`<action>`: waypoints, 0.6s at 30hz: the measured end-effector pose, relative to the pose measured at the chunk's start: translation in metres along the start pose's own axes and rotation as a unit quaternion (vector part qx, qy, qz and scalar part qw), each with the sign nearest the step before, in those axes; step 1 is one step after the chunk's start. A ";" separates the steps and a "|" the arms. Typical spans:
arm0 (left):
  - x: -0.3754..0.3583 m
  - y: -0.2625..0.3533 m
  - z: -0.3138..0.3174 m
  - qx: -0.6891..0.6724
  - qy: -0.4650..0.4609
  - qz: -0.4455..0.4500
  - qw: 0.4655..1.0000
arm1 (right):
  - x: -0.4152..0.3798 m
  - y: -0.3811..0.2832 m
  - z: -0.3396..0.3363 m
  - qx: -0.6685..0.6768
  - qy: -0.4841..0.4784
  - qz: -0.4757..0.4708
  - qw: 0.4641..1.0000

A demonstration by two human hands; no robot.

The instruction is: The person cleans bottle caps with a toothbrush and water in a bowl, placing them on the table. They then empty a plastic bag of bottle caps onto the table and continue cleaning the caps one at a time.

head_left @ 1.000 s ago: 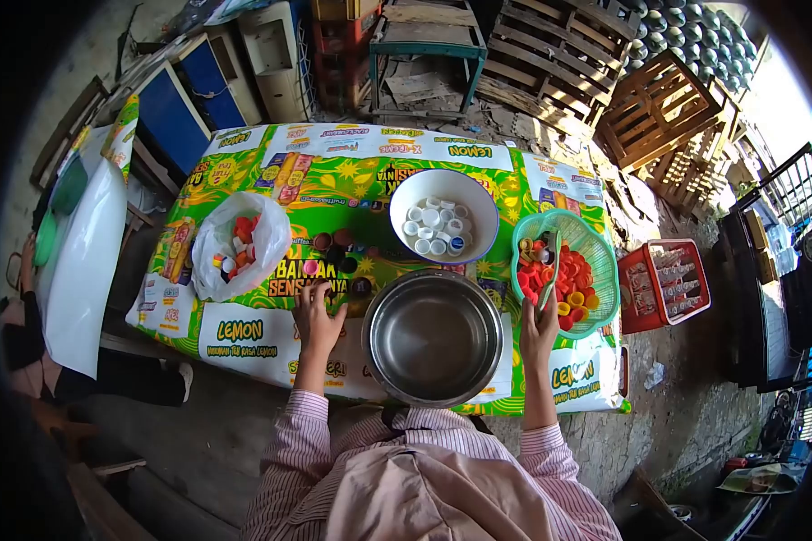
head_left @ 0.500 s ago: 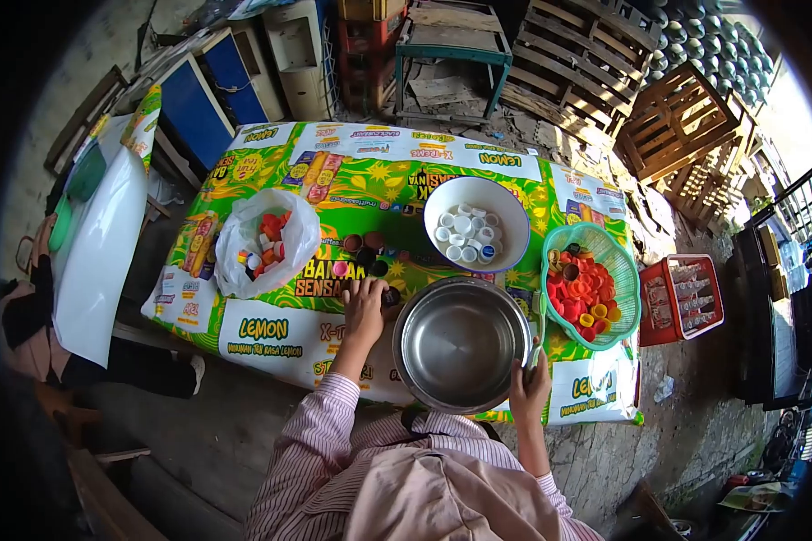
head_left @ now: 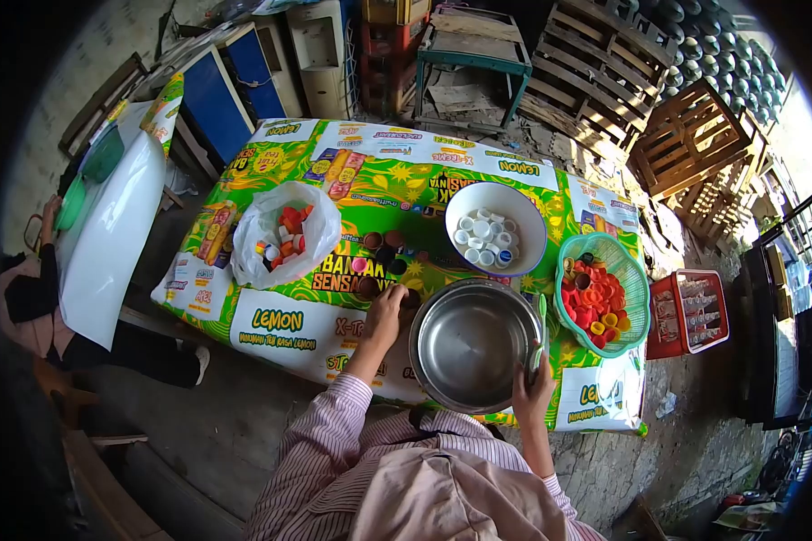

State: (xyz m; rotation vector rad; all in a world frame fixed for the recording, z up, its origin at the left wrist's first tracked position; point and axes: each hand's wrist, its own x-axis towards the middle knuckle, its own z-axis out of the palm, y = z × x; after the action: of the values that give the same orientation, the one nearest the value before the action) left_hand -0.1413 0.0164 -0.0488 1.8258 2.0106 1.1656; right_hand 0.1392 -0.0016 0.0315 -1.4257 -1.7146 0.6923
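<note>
My left hand (head_left: 384,316) is closed at the near edge of a small group of caps, with a dark brown bottle cap (head_left: 411,298) at its fingertips. Another brown cap (head_left: 368,287) lies just left of the fingers; black, brown and pink caps (head_left: 383,252) sit beyond them. My right hand (head_left: 533,386) grips the near right rim of a shiny metal basin (head_left: 474,347), which has nothing inside. A slim light-green item (head_left: 542,311) runs along the basin's right side, its lower part hidden near my fingers.
White caps fill part of a white bowl (head_left: 537,203). A mint-green basket (head_left: 636,275) holds red and yellow caps, and a plastic bag (head_left: 320,239) holds mixed ones. Beyond the table's right edge stands a red crate (head_left: 663,316). Another person (head_left: 41,298) is at far left.
The view has shifted, so everything sits further right. The brown cap left of my left hand now shows. My right hand stays on the basin.
</note>
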 end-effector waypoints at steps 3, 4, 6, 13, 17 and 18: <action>0.000 0.007 -0.001 0.002 0.018 0.033 0.999 | -0.002 0.000 -0.001 -0.020 -0.005 0.012 1.000; 0.000 0.006 0.000 0.002 0.017 0.034 0.999 | -0.003 0.001 -0.001 -0.021 -0.004 0.013 1.000; 0.001 0.006 -0.001 0.016 0.013 0.035 0.999 | -0.004 0.001 0.000 -0.016 -0.010 0.022 1.000; 0.000 0.000 0.003 0.049 -0.036 0.007 0.998 | -0.006 -0.001 0.001 -0.008 -0.001 -0.002 1.000; 0.002 0.006 -0.001 0.087 -0.040 0.021 0.995 | -0.008 -0.004 0.000 0.001 -0.008 0.029 1.000; 0.002 0.007 -0.001 0.101 -0.041 0.026 0.994 | -0.009 -0.003 0.000 0.008 -0.009 0.034 0.999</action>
State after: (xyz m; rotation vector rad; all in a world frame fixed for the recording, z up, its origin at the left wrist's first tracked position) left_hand -0.1366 0.0177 -0.0428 1.9963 2.1132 0.9114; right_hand 0.1377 -0.0108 0.0317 -1.4771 -1.6772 0.7567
